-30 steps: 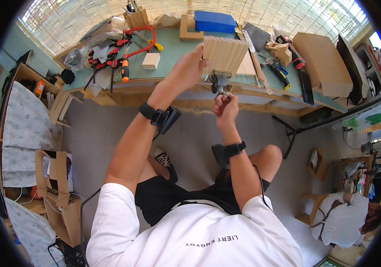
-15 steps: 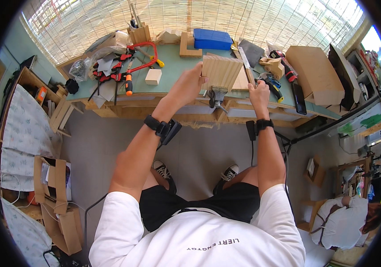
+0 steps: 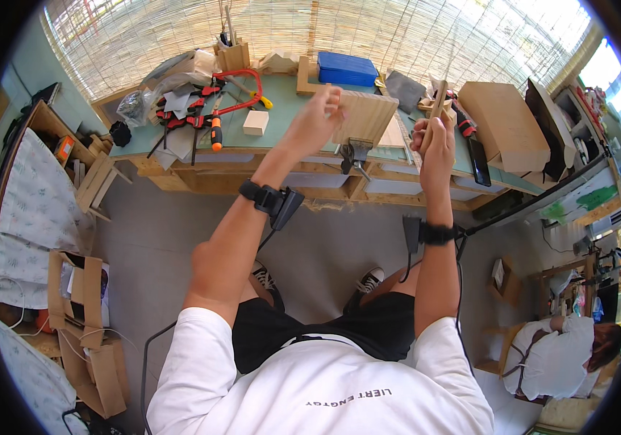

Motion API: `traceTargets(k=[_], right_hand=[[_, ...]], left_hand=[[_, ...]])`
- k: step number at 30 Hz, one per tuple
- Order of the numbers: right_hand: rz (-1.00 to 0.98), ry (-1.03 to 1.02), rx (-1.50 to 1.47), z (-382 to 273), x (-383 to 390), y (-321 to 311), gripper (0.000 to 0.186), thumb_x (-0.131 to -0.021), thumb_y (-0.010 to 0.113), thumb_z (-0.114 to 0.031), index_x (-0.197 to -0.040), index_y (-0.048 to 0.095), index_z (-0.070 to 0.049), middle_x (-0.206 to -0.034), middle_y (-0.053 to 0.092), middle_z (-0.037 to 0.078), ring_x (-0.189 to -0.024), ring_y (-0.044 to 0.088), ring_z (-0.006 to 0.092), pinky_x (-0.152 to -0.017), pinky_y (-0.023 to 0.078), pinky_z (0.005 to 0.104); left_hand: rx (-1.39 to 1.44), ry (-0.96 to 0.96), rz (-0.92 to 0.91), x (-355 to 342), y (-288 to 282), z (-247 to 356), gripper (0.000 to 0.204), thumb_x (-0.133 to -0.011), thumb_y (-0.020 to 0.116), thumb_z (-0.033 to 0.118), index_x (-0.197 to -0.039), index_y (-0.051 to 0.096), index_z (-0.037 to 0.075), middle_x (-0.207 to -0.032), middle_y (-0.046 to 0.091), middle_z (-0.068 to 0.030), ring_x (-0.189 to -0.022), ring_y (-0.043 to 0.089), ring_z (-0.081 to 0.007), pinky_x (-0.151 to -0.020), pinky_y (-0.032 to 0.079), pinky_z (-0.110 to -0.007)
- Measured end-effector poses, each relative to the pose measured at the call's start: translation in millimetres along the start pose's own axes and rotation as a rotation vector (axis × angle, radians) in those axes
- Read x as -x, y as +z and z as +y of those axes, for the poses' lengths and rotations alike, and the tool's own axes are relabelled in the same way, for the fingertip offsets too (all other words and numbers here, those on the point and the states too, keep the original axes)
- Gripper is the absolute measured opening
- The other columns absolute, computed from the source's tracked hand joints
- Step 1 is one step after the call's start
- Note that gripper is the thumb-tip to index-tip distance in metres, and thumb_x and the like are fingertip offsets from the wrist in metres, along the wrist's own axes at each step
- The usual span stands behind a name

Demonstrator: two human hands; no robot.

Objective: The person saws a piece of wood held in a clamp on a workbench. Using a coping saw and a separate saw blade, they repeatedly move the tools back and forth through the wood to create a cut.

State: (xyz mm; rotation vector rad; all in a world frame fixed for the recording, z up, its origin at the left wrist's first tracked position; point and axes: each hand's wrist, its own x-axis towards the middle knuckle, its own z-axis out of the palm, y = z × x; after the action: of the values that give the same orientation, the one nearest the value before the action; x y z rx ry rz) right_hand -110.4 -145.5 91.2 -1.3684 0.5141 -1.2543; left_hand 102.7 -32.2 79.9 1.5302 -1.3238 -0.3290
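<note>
A pale wooden board point(image 3: 368, 114) stands upright at the bench's front edge, fixed in a metal clamp point(image 3: 356, 152). My left hand point(image 3: 314, 123) is at the board's upper left corner, fingers loosely bent and apart; whether they touch it is unclear. My right hand point(image 3: 434, 138), right of the board, is closed on a long wooden piece point(image 3: 441, 98) held raised and pointing away from me. A small pale block point(image 3: 255, 123) sits left of my left hand. Another flat board point(image 3: 390, 134) lies partly hidden behind the clamped one.
The bench point(image 3: 281, 98) bears red clamps point(image 3: 194, 119), a red-framed saw point(image 3: 242, 72), a blue case point(image 3: 347, 69), a phone point(image 3: 478, 161) and cardboard point(image 3: 505, 119). A tripod point(image 3: 470, 232) stands right; open cartons point(image 3: 78, 326) are left. A seated person point(image 3: 557, 355) is lower right.
My right hand has left the clamp's handle, moved right onto the bench and lifted a wooden piece. My left hand has risen along the board's left edge, its fingers loosening.
</note>
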Motion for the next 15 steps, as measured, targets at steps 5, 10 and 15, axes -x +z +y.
traceTargets(k=[5,10,15], right_hand=[[-0.09,0.134,-0.157,-37,101,41,0.046,-0.107,0.041,-0.027,-0.147,0.038,-0.005,-0.082,0.049,0.001,-0.056,0.04,0.0062,-0.047,0.035,0.0216],[-0.16,0.222,-0.108,-12,142,54,0.047,-0.109,0.04,-0.027,-0.151,0.036,-0.008,-0.08,0.049,-0.001,-0.054,0.04,0.0028,-0.046,0.034,0.0175],[-0.191,0.24,-0.098,4,143,60,0.051,-0.109,0.04,-0.031,-0.156,0.032,-0.013,-0.08,0.049,-0.002,-0.055,0.04,0.0015,-0.046,0.033,0.0164]], left_hand=[[0.31,0.155,0.187,-21,-10,31,0.037,-0.102,0.058,0.029,-0.126,0.061,0.001,-0.116,0.068,-0.0093,-0.107,0.065,-0.0163,-0.092,0.051,-0.028],[0.31,0.136,0.138,-37,-6,41,0.043,-0.102,0.058,0.034,-0.129,0.059,0.0,-0.113,0.069,-0.0087,-0.104,0.066,-0.0153,-0.091,0.052,-0.028],[0.164,0.109,0.108,-50,-2,36,0.052,-0.1,0.062,0.037,-0.132,0.057,-0.003,-0.11,0.07,-0.0087,-0.1,0.066,-0.0143,-0.09,0.052,-0.027]])
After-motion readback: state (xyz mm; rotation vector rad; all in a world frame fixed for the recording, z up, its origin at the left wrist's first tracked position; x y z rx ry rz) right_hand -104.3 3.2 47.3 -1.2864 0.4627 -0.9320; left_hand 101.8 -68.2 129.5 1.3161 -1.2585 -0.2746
